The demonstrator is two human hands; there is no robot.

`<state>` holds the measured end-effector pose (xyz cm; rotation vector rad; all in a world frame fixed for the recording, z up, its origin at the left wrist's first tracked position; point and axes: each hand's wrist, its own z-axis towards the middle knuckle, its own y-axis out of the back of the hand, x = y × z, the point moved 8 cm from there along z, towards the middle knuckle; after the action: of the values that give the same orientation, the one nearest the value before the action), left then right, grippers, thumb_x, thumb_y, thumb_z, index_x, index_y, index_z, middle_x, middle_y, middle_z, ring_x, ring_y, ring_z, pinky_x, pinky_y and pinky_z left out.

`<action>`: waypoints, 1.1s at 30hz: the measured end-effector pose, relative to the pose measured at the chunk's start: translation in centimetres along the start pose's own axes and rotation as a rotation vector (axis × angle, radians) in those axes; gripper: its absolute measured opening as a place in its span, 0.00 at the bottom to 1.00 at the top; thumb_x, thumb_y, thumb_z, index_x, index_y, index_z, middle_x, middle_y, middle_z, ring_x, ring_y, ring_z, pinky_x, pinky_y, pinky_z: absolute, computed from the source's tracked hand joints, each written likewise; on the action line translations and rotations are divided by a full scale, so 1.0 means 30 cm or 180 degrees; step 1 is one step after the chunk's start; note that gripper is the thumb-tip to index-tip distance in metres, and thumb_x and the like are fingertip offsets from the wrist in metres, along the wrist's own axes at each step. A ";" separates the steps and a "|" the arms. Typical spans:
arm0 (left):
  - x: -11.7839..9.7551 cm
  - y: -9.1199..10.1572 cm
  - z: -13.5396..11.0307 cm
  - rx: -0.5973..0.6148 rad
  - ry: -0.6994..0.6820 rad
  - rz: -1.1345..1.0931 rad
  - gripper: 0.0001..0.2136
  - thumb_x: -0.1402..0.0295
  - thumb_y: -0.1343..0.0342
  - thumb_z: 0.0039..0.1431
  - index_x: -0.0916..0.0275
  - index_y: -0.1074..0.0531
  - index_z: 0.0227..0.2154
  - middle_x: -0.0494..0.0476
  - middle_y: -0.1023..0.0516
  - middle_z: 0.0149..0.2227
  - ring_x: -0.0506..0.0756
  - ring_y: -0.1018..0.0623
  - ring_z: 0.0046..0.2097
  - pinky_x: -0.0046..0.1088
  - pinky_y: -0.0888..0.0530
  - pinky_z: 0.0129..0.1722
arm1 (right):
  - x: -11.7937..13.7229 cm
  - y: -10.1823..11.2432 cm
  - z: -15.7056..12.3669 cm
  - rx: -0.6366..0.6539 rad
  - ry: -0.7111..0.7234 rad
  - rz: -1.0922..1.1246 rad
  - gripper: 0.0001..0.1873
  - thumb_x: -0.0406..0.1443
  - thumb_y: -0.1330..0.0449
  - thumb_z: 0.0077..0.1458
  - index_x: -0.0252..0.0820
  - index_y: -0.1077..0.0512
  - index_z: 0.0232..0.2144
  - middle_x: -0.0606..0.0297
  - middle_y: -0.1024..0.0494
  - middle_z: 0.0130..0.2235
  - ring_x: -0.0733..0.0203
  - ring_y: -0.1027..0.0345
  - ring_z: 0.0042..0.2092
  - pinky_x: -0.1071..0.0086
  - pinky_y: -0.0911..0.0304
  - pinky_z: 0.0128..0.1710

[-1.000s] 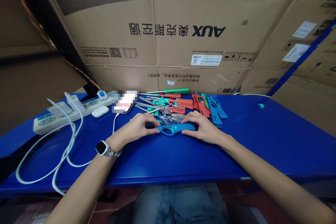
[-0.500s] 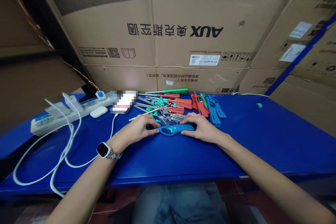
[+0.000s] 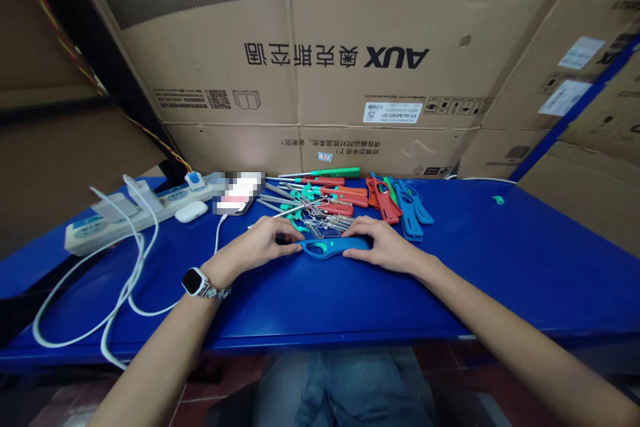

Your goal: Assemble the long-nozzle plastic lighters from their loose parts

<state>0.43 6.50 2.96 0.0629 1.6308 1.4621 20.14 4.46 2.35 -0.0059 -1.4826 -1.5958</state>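
Note:
A blue lighter handle (image 3: 333, 248) lies crosswise over the blue table, with a green trigger showing inside its loop. My left hand (image 3: 263, 240) pinches the loop end between thumb and fingers. At the other end, my right hand (image 3: 387, 243) grips the handle, hiding its tip. Just behind it lie clear tanks with thin wires (image 3: 333, 221). Green triggers (image 3: 303, 195) and metal rods are heaped beyond my left hand. Red handle shells (image 3: 384, 203) and blue handle shells (image 3: 411, 210) rest past my right hand.
A screwdriver with a green handle (image 3: 340, 172) lies at the back against a cardboard wall (image 3: 320, 93). On the left are a power strip (image 3: 170, 203), a white earbud case (image 3: 191, 211), a phone (image 3: 243, 197) and looping white cables (image 3: 135, 267). A small green piece (image 3: 498, 200) lies at right.
Both hands keep their hold on the blue lighter handle, which stays nearly in place. The camera view has shifted slightly.

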 end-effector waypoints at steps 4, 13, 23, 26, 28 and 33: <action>0.001 -0.001 0.002 -0.0023 -0.0039 -0.0001 0.10 0.62 0.39 0.58 0.61 0.19 0.39 0.57 0.19 0.37 0.55 0.23 0.38 0.29 0.28 0.40 | -0.007 0.001 -0.002 -0.0004 -0.0011 0.0112 0.15 0.41 0.34 0.55 0.41 0.24 0.43 0.59 0.23 0.44 0.55 0.30 0.47 0.59 0.35 0.50; -0.004 -0.017 0.006 0.0078 -0.0085 0.0101 0.10 0.63 0.39 0.59 0.60 0.19 0.40 0.56 0.19 0.37 0.55 0.22 0.39 0.29 0.28 0.40 | -0.013 0.000 -0.003 0.0047 -0.0087 0.0054 0.15 0.41 0.33 0.53 0.42 0.24 0.42 0.59 0.24 0.44 0.54 0.30 0.48 0.58 0.35 0.51; 0.004 -0.028 0.006 0.0148 -0.0009 0.0094 0.10 0.63 0.38 0.58 0.60 0.19 0.39 0.58 0.19 0.38 0.55 0.23 0.38 0.30 0.28 0.40 | -0.017 0.002 0.000 0.0096 -0.0190 -0.0027 0.15 0.41 0.32 0.53 0.41 0.24 0.41 0.59 0.24 0.44 0.53 0.31 0.48 0.58 0.36 0.50; 0.011 -0.024 0.004 0.0132 0.0056 0.0057 0.10 0.62 0.39 0.58 0.60 0.19 0.39 0.56 0.20 0.37 0.55 0.23 0.38 0.29 0.28 0.39 | -0.009 0.000 -0.002 0.0123 -0.0167 -0.0066 0.15 0.44 0.33 0.54 0.42 0.24 0.41 0.59 0.24 0.44 0.53 0.31 0.48 0.58 0.36 0.50; 0.019 -0.020 0.002 0.0108 0.0128 0.0061 0.10 0.61 0.39 0.57 0.60 0.19 0.37 0.56 0.20 0.36 0.55 0.23 0.36 0.28 0.29 0.36 | -0.004 -0.001 -0.005 0.0132 -0.0125 -0.0104 0.15 0.45 0.36 0.57 0.42 0.24 0.41 0.59 0.25 0.43 0.54 0.31 0.47 0.58 0.36 0.49; 0.029 -0.021 0.000 0.0133 0.0260 0.0042 0.10 0.61 0.39 0.55 0.62 0.22 0.34 0.55 0.21 0.33 0.54 0.25 0.33 0.27 0.29 0.34 | 0.008 -0.006 -0.009 0.0136 -0.0053 -0.0206 0.13 0.45 0.40 0.61 0.42 0.26 0.41 0.60 0.25 0.43 0.55 0.32 0.46 0.60 0.37 0.48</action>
<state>0.24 6.82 1.94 0.0378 1.7301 1.4575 20.05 4.07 2.26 0.0537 -1.5434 -1.6190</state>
